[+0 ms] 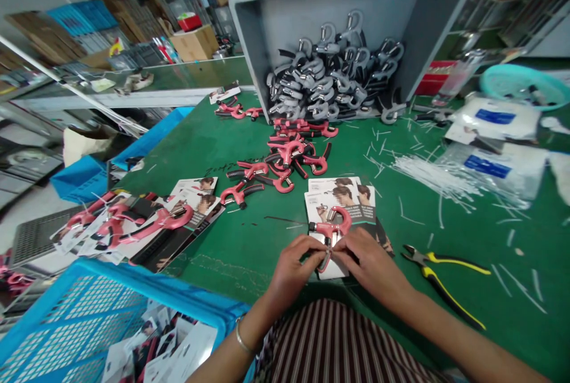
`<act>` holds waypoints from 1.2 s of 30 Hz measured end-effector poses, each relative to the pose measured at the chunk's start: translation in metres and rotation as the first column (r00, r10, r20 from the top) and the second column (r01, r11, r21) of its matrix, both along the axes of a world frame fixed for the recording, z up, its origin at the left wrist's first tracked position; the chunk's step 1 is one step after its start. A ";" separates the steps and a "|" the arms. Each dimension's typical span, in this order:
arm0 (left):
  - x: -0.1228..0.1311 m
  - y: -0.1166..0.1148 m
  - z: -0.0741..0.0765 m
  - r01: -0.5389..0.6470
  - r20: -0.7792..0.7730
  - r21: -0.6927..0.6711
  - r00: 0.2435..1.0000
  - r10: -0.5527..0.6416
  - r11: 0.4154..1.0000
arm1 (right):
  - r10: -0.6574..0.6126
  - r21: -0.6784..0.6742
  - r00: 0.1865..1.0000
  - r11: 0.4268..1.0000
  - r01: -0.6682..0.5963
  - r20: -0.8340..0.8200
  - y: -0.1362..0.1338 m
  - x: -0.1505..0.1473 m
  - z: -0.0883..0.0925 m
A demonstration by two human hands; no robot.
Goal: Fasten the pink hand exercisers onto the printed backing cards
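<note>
Both hands meet at the table's near edge, over a pink hand grip (328,230) lying on a printed card (315,208). My left hand (299,261) pinches at the grip's lower part from the left. From the right, my right hand (364,255) has its fingers pressed together at the same spot. Something small and thin between the fingertips is too small to name. More printed cards (366,199) lie beneath and beside this one. Yellow-and-black pliers (430,270) rest open to the right of my right hand.
A grey crate (247,44) on its side holds many grey grips. Pink grips (285,154) lie before it. White ties (439,178) and plastic bags (494,169) are at right. Carded grips (155,222) and a blue basket (66,317) stand left.
</note>
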State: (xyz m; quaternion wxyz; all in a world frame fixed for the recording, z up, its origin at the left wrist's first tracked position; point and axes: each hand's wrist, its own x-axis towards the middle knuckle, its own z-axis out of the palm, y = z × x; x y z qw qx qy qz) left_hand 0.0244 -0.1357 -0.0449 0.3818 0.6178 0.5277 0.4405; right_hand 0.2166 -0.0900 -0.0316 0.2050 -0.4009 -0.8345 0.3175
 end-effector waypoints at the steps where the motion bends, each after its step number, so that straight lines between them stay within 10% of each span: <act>1: 0.001 -0.001 -0.001 -0.007 0.010 -0.012 1.000 0.007 1.000 | 0.011 0.013 1.000 1.000 -0.012 0.012 0.000 0.003 0.000; 12: 0.002 0.000 -0.007 -0.012 0.196 -0.211 0.979 0.055 0.977 | 0.076 0.126 0.991 0.988 -0.090 0.114 0.001 0.005 0.000; 20: 0.002 0.000 0.006 0.073 -0.142 -0.019 0.987 -0.075 0.997 | 0.111 0.133 0.988 0.983 -0.125 0.106 0.002 0.003 0.002; 30: 0.004 0.001 0.039 0.314 -0.837 0.172 0.546 -0.030 0.934 | 0.068 0.175 0.995 0.981 -0.079 0.071 -0.003 -0.012 0.008; 36: 0.005 -0.004 0.030 0.130 -0.660 0.229 0.749 0.056 0.965 | 0.095 0.203 0.995 0.975 -0.091 -0.014 0.003 -0.010 -0.001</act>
